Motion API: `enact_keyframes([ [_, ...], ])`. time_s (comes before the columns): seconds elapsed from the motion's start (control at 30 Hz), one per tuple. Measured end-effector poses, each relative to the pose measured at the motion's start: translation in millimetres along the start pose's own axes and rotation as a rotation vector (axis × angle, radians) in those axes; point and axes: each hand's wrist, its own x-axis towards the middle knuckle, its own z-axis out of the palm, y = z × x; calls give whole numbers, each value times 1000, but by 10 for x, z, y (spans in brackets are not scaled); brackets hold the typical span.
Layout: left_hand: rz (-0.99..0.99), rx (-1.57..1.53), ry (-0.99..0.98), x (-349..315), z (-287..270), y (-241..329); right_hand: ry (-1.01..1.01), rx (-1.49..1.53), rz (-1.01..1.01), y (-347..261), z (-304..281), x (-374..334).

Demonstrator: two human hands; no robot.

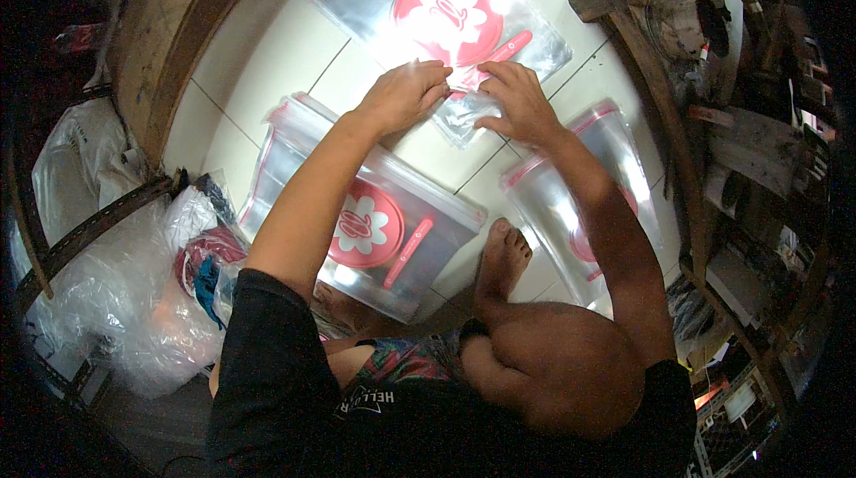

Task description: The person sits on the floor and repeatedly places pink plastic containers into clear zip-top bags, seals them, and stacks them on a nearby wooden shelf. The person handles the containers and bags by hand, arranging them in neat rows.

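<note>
Two hands meet just above the middle of the frame, over a small clear plastic bag (461, 112) lying on the white tiled floor (285, 50); the left hand (406, 94) lies flat with fingers together, pressing down on the bag's upper edge, and the right hand (517, 99) has its fingers curled onto the same edge, pinching or pressing it, though whether it truly grips I cannot tell; the step in hand looks like flattening or closing that bag against the large printed bag (446, 10) at upper centre, whose lower edge it overlaps; the next move would seem to call for even pressure run along the edge, so the thin film does not wrinkle or slip. Counted: three large clear bags with red round prints, namely the upper one, a second bag (374, 228) under the left forearm at centre, and a third bag (588, 201) at right; one small clear bag; one crumpled plastic sack (134, 300) at lower left.
</note>
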Motion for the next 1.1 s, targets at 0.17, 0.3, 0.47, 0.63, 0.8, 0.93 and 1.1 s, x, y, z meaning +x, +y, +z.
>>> enact_keyframes([
  [0.17,-60,-4,-119,23,-58,30,-67,111,136,66,-23,78],
  [0.3,-75,31,-182,34,-139,81,-99,259,172,95,-80,106],
  [0.47,24,40,-94,-14,-97,14,-171,302,238,120,-131,163],
  [0.63,-108,-31,-97,17,-60,24,-110,142,109,35,-150,98],
  [0.8,-115,-58,-119,31,-91,54,-47,-29,94,9,0,62],
  [0.93,-128,-28,-135,39,-78,23,-51,77,129,78,1,119],
  [1.1,-98,-34,-123,-4,-135,54,-78,220,196,88,-94,171],
])
